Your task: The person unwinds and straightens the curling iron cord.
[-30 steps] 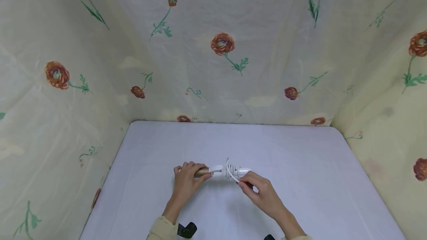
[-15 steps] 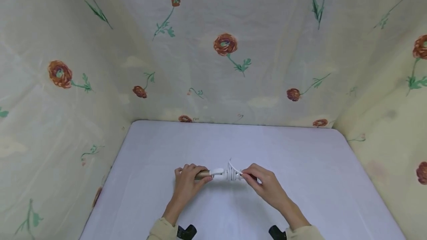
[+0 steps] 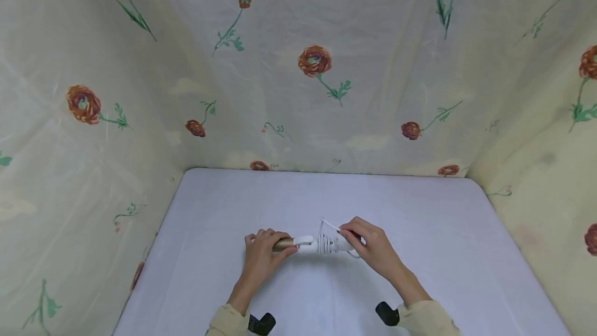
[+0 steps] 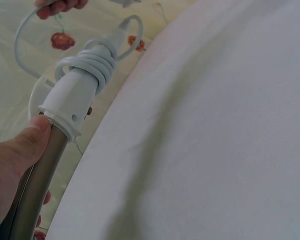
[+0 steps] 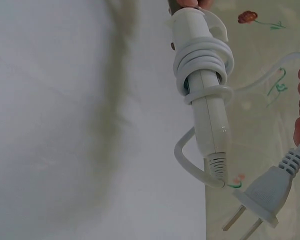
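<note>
My left hand (image 3: 263, 250) grips the bronze barrel (image 4: 42, 182) of a curling iron, its thumb lying by the white clamp lever. The iron's white handle (image 5: 209, 120) points right, held over the table. Several turns of white cord (image 5: 202, 62) wrap the handle, and a short loop leaves its ribbed end. My right hand (image 3: 370, 248) pinches the free cord beyond the handle's end, with a length arching from the coils to its fingers. Below those fingers hangs the two-pin plug (image 5: 267, 192), in the right wrist view.
A white-covered table (image 3: 224, 196) with rounded far corners lies beneath the hands. Pale cloth walls (image 3: 373, 66) with red flowers stand behind and on both sides. Black wrist pieces (image 3: 262, 324) show by both sleeves.
My right hand has shifted up and slightly right, carrying the cord from the near side of the handle to above it. My left hand keeps its grip on the barrel.
</note>
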`<action>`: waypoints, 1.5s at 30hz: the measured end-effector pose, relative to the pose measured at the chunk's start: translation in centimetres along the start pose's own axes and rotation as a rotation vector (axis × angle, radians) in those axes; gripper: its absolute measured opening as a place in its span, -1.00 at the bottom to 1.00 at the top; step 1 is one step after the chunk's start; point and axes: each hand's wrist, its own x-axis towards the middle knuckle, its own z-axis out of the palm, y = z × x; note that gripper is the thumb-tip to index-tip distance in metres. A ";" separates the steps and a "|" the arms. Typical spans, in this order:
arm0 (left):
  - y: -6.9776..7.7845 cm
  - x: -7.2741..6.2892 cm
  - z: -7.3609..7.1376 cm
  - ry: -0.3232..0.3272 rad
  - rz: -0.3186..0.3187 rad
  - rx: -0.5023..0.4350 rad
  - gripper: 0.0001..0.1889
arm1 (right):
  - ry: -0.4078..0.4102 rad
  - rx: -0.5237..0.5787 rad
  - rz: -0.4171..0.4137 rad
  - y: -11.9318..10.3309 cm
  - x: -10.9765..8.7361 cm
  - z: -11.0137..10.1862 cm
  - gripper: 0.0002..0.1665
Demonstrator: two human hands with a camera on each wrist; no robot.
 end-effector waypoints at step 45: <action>0.0 0.3 -0.7 -0.049 0.029 -0.078 -0.56 | -0.094 -0.093 0.296 5.3 -0.4 0.9 -0.93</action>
